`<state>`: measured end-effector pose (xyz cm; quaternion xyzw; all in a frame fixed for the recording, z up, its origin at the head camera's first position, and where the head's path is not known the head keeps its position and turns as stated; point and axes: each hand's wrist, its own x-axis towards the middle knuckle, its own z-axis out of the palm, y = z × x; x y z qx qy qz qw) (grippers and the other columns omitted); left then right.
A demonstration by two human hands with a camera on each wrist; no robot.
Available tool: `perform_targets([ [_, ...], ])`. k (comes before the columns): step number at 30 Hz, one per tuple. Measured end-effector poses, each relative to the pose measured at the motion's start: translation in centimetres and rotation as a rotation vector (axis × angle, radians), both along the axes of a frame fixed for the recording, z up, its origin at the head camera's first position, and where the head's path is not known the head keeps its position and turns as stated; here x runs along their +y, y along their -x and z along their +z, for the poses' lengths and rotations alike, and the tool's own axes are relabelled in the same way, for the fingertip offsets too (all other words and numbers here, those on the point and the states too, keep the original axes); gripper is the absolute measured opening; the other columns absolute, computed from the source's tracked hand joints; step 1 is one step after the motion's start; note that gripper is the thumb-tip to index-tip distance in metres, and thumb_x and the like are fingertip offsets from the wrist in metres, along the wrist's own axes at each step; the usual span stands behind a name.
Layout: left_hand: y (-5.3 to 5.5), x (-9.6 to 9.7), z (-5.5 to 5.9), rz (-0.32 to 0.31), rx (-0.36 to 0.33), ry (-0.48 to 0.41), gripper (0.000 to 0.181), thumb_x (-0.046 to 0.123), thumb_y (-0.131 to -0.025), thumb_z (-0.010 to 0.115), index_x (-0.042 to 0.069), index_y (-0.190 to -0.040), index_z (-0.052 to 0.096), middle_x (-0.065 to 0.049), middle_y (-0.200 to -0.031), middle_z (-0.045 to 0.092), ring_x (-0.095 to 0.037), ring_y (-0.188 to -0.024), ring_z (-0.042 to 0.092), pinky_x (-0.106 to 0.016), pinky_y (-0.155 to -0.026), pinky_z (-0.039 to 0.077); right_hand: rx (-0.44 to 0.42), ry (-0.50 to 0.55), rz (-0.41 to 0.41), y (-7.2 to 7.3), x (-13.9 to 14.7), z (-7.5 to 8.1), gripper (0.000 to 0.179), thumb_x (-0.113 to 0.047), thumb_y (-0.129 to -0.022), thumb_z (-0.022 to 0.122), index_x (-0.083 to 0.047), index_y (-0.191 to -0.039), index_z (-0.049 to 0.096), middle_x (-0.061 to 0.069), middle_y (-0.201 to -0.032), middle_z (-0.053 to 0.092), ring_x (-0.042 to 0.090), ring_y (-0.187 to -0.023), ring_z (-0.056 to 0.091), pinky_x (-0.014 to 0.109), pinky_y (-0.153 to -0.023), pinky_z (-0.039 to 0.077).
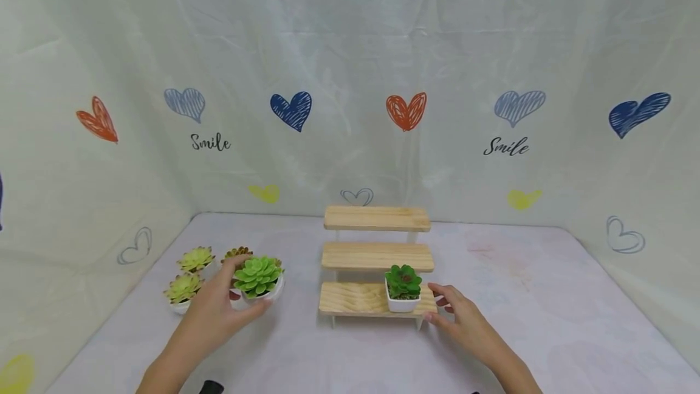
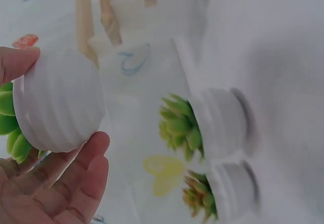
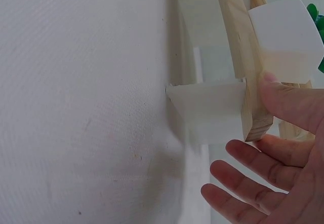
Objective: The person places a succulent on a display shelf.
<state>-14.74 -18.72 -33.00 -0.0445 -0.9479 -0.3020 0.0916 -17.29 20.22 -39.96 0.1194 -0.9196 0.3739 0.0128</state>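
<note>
My left hand [image 1: 219,306] holds a bright green succulent [image 1: 258,276] in a round white ribbed pot [image 2: 63,100], thumb on one side and fingers on the other. The pot is raised over the left of the table. My right hand [image 1: 465,321] is at the right end of the lowest board of a three-tier wooden stand [image 1: 350,298]. Its thumb and index finger [image 3: 283,150] lie at opposite edges of that board end; the other fingers extend loosely below. Beside the thumb, a dark green succulent [image 1: 404,281] in a square white pot [image 3: 288,36] sits upright on the board.
Behind the left hand stand several potted succulents, among them a pale green one [image 1: 183,288], another pale one [image 1: 195,258] and a brownish one [image 1: 237,252], partly hidden. The stand's middle board [image 1: 377,256] and top board [image 1: 377,218] rise toward the heart-printed curtain [image 1: 350,47].
</note>
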Motion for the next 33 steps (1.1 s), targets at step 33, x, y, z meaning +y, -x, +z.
perform_targets([
  [33,2.7,9.4,-2.1,-0.338,-0.048,-0.186,0.076,0.036,-0.075,0.077,0.013,-0.137,0.039,-0.005,-0.131,0.053,-0.020,-0.104,0.057,-0.038,-0.082,0.050,-0.017,-0.004,0.008,0.0,0.1,0.1,0.058,-0.025,-0.083,0.069,0.003,-0.129,0.047,0.010,-0.116,0.058,0.021,-0.100,0.057,0.037,-0.085,0.051],
])
